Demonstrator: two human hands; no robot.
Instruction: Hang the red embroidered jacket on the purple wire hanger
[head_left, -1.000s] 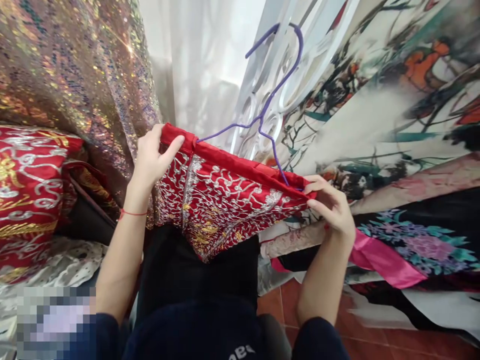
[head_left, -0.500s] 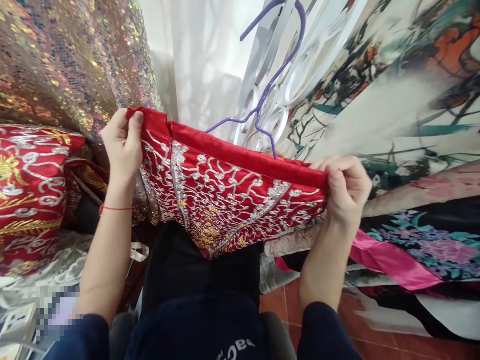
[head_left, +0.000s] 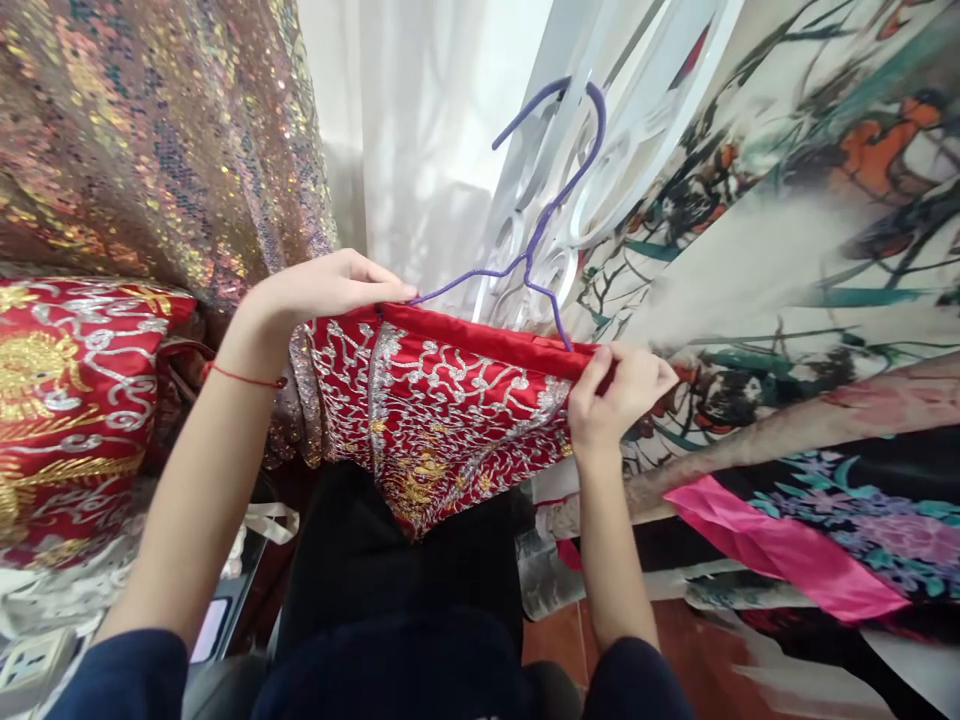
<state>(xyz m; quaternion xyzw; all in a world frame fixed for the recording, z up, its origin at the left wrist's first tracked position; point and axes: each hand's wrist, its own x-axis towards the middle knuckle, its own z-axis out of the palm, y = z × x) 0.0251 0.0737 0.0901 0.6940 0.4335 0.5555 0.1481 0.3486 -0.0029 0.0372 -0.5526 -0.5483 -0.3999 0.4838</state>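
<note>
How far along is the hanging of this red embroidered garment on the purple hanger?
Done: the purple hanger already sits inside the red garment, its hook sticking out above the plain red top band. In hand: the left hand lies on the band's left end, and the right hand pinches its right end beside the hanger wire. Left: the hook catches on nothing yet; the white grille stands just behind.

Two bare hands hold a red cloth (head_left: 442, 400) with silver swirls on it. The left hand (head_left: 330, 285) lies on the cloth's top edge. The right hand (head_left: 619, 390) pinches the other end of that edge. A purple hanger (head_left: 544, 205) sticks up from the cloth. A shiny gold curtain (head_left: 157, 140) hangs on the left. A pink ribbon (head_left: 780, 550) lies on the right.
</note>
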